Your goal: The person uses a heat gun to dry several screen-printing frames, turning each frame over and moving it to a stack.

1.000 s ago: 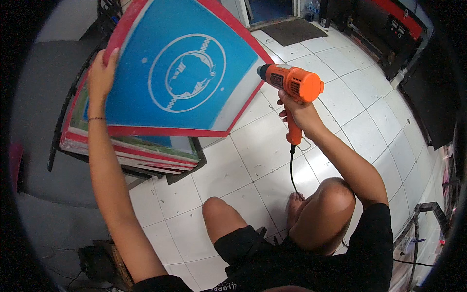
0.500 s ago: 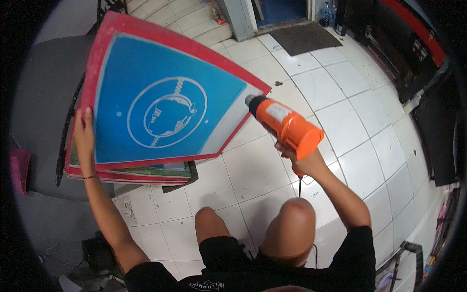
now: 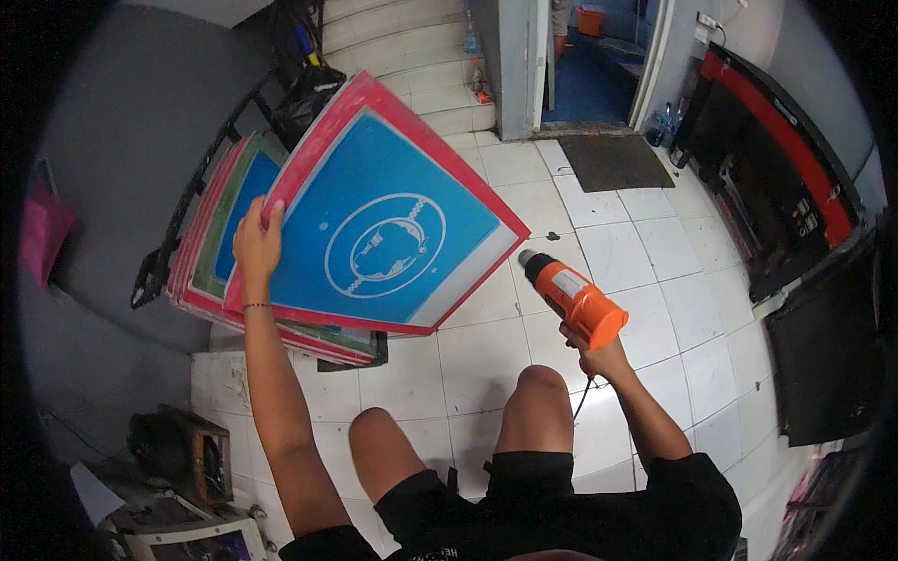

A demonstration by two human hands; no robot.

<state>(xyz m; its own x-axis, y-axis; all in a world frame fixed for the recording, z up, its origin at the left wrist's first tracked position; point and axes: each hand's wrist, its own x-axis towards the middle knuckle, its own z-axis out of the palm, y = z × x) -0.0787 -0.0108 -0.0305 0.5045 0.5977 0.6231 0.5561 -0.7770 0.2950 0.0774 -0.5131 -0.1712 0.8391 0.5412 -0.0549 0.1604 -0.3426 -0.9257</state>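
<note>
My left hand (image 3: 258, 245) is closed on the left edge of a red-bordered screen printing frame (image 3: 318, 257). Its mesh is blue, with a pale round design, and the frame is held tilted. A stack of similar frames (image 3: 199, 273) with red and green borders leans behind it, partly hidden. In my right hand (image 3: 599, 355) is an orange heat gun (image 3: 578, 301), gripped by its handle. The gun's metal nozzle points up and left, close to the frame's right corner but apart from it. A dark cord hangs from the handle.
White floor tiles (image 3: 645, 309) lie ahead and to the right. A dark doormat (image 3: 615, 163) is before a doorway, where part of a person's leg (image 3: 560, 37) shows. Tiled steps (image 3: 398, 56) rise at the back. A black-and-red cabinet (image 3: 776, 140) stands at right.
The view has shifted, showing more of the doorway. The held frame has moved right relative to the stack, uncovering more of it. Both hands keep their holds; the nozzle still points at the frame's right corner.
</note>
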